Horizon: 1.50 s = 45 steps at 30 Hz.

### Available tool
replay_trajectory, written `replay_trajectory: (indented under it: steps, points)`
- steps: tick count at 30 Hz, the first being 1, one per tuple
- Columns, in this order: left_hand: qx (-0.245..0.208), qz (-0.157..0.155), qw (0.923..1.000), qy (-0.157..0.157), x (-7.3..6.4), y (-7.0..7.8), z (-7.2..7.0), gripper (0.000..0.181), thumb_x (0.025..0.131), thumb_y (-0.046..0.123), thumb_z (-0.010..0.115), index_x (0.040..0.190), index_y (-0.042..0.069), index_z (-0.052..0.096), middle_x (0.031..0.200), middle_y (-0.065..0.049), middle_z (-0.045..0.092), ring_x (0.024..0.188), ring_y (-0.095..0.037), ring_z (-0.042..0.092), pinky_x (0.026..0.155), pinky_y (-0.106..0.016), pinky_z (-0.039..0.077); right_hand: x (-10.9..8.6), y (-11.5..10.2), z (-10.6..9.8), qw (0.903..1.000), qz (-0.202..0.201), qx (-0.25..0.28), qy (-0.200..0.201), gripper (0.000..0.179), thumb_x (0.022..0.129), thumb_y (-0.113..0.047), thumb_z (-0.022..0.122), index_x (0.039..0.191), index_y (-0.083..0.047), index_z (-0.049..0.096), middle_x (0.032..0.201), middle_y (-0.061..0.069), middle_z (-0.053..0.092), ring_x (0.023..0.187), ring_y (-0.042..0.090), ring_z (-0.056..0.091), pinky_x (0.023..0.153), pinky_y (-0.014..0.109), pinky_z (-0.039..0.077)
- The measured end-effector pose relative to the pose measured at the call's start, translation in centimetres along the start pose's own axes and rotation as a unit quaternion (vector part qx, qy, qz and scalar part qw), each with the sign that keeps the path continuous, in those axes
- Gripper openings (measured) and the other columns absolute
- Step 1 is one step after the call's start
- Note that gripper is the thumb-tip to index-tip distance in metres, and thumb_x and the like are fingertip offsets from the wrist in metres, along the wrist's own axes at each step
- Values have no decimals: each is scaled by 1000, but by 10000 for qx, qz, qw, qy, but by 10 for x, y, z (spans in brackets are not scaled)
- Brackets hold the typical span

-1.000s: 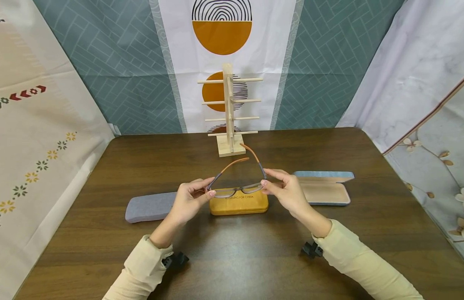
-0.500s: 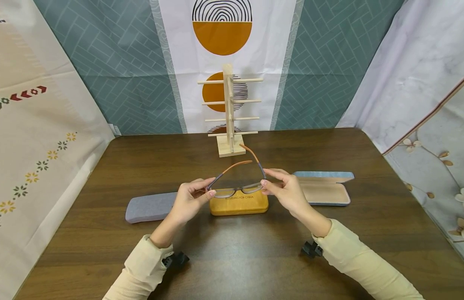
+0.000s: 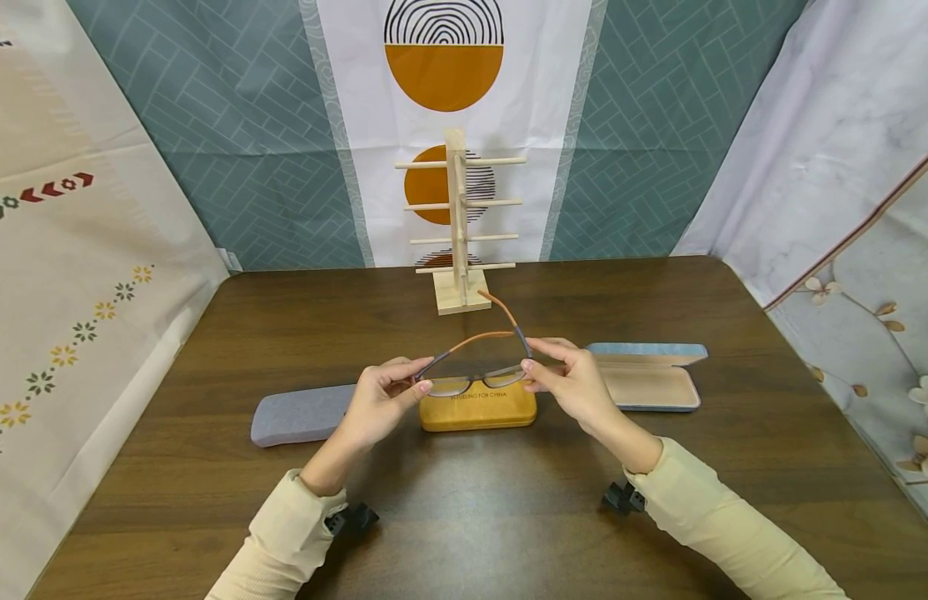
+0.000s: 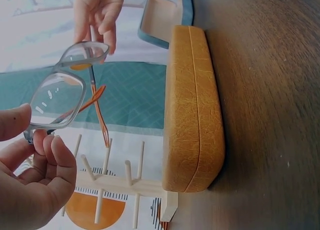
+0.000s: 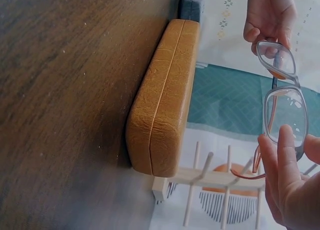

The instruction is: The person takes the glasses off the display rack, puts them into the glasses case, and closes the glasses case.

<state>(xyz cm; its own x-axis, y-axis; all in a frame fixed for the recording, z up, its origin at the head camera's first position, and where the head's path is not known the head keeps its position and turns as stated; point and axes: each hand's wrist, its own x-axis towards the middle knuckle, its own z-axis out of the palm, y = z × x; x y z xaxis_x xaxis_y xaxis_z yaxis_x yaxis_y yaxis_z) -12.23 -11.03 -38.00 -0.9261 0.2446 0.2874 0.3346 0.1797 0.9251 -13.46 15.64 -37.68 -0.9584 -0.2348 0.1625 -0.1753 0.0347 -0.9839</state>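
Note:
A pair of eyeglasses (image 3: 473,382) with a grey frame and orange temple tips is held between both hands, above a closed mustard-yellow glasses case (image 3: 479,412). My left hand (image 3: 381,400) pinches the left hinge corner between thumb and fingers. At the opposite corner, my right hand (image 3: 572,383) pinches the frame the same way. The temples point away from me, and the left one is angled inward so that its tip crosses near the right one. In the left wrist view the lenses (image 4: 59,99) stand clear above the yellow case (image 4: 192,115).
Left of the yellow case lies a closed grey glasses case (image 3: 299,414), partly behind my left hand. To the right, a light blue case (image 3: 651,387) stands open, showing its beige lining. A wooden rack (image 3: 458,217) with several pegs stands at the back of the brown table (image 3: 479,517).
The left temple has swung inward, its tip moving right until it reaches the right temple. The right temple's tip has dipped slightly. Both hands stay at the same places on the frame.

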Motion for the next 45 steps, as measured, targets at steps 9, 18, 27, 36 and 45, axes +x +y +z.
replay_trajectory:
  steps: [9,18,27,36,45]
  points:
    - [-45,27,10000,-22,0,1,0,27,81,-6,63,108,-10,62,72,-6,49,64,-10,43,53,-18,38,0,0,0,10000,57,25,-32,41,87,2,57,125,13,46,121,24,43,78,28,64,66,31,54]
    - [-123,-180,9997,-76,1,1,0,27,83,-4,62,110,-9,61,73,-10,50,57,-21,51,50,-23,45,1,-1,-1,9998,159,1,-80,42,88,0,57,126,12,46,123,25,41,78,26,64,65,31,54]
    - [-133,-300,9995,-5,1,1,0,27,84,-2,62,110,-9,61,73,-11,49,57,-19,53,53,-30,49,1,0,0,9992,212,-343,25,42,87,-1,59,126,8,48,122,20,42,74,21,63,61,31,54]
    - [-205,-293,9994,-3,1,0,1,26,84,-3,61,109,-9,62,73,-11,49,57,-21,53,51,-26,47,1,-1,1,9964,113,-818,216,41,86,-6,62,124,6,52,120,16,43,87,29,54,62,32,54]
    - [-208,-55,9997,-64,1,-3,2,23,84,-3,60,106,-10,62,73,-11,51,55,-30,52,47,-22,40,2,1,1,9950,19,-961,262,40,86,-5,62,123,5,53,120,16,45,88,26,53,66,42,53]
